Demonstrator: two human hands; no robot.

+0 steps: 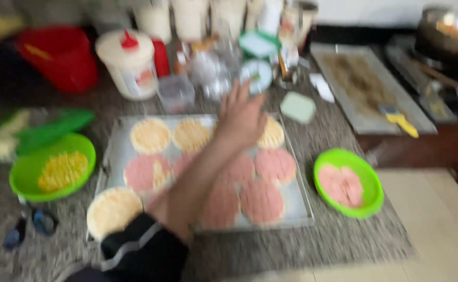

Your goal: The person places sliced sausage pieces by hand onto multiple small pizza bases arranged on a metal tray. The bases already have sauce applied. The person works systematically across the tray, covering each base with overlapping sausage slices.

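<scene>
Nearest the lens, a black sleeve with a pale stripe (140, 250) covers the upper part of a bare forearm that stretches up and across the metal baking tray (302, 211). Which arm it is cannot be told for sure; it enters from the lower left, so it reads as the left hand (241, 117). That hand hangs over the far edge of the tray with fingers spread and loosely extended, and it holds nothing that shows, though motion blur softens the fingertips. Just beyond them stand small clear containers (210, 78) and a round white-and-green lid (256, 74); whether the fingers touch any of these cannot be told.

Under the arm, the tray carries round flat bases in rows: those in the far row are pale orange-yellow (150, 134), and the nearer ones are topped with pink round slices (263, 201). One pale round base (113, 210) lies at the tray's near left corner.

Right of the tray sits a green bowl (372, 201) of pink slices. Left of it, another green bowl (22, 177) holds yellow kernels. Farther back stand a white tub with a red cap (129, 62) and a red bucket (62, 55), all on a speckled stone counter (338, 240).
</scene>
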